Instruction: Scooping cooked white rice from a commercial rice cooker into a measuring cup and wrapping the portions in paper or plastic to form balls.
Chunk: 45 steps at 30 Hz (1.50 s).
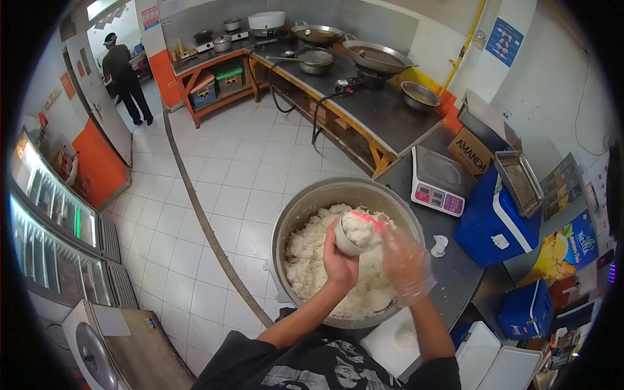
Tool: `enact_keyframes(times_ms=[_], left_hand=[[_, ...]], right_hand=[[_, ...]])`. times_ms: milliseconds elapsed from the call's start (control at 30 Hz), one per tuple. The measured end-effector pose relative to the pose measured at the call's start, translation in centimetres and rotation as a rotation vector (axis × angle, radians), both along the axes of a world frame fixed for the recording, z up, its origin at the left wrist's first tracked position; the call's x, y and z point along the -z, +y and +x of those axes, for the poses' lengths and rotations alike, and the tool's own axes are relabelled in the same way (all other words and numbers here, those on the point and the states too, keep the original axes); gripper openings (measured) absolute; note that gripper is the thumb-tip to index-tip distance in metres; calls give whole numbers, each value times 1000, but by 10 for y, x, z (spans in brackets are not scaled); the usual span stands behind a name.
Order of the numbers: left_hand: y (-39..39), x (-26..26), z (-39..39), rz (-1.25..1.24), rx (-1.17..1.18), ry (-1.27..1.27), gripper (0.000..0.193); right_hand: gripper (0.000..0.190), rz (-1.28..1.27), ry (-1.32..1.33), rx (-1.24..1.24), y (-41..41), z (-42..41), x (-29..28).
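My left hand [341,265] is wrapped around a small white bowl [347,243] heaped with cooked white rice, held over a large round metal pot [281,229]. My right hand [402,263], in a clear plastic glove, is at the bowl's right side with a pink-red utensil [363,216], perhaps a rice paddle, against the heaped rice. Its grip is partly hidden. Loose white rice [309,253] fills much of the pot below. Just below the pot, a white sheet or board [385,341] carries a rounded white mound [405,336].
A digital scale [436,180], crumpled white paper [439,245] and a blue cooler [497,224] stand right of the pot. Woks [378,53] sit on the far counter [360,112]. A person [124,78] stands at the far-left doorway. A long hose-like strip [200,214] crosses the floor.
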<state>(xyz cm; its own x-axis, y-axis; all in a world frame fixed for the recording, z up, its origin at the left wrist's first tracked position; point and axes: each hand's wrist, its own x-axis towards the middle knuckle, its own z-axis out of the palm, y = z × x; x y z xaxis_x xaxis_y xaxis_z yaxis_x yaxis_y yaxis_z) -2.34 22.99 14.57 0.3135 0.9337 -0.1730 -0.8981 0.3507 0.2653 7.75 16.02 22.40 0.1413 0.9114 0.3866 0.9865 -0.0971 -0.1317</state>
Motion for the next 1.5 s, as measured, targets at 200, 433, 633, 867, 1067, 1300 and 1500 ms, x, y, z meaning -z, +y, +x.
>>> enact_keyframes(times_ms=[200,433,633,867,1067,1300,1500], left_hand=[[-2,-4,13,48,-54,158,39],[-3,9,-2,27,-93,63,45],[-3,7,3,-47,-239,218,36],[2,22,-10,211,-345,427,31],[7,14,-10,105,-292,446,31],[11,42,-18,183,-239,537,31],[5,30,-20,71,-226,412,35]], right_hand=[[63,137,-102,75,-20,-11,44],[66,180,193,33,-26,8,8],[52,62,492,-39,-41,-23,39],[31,31,752,-153,-11,-26,49],[28,151,922,-169,-8,-12,25],[34,-82,613,-212,4,-20,62],[30,-160,454,-44,-3,-21,55]])
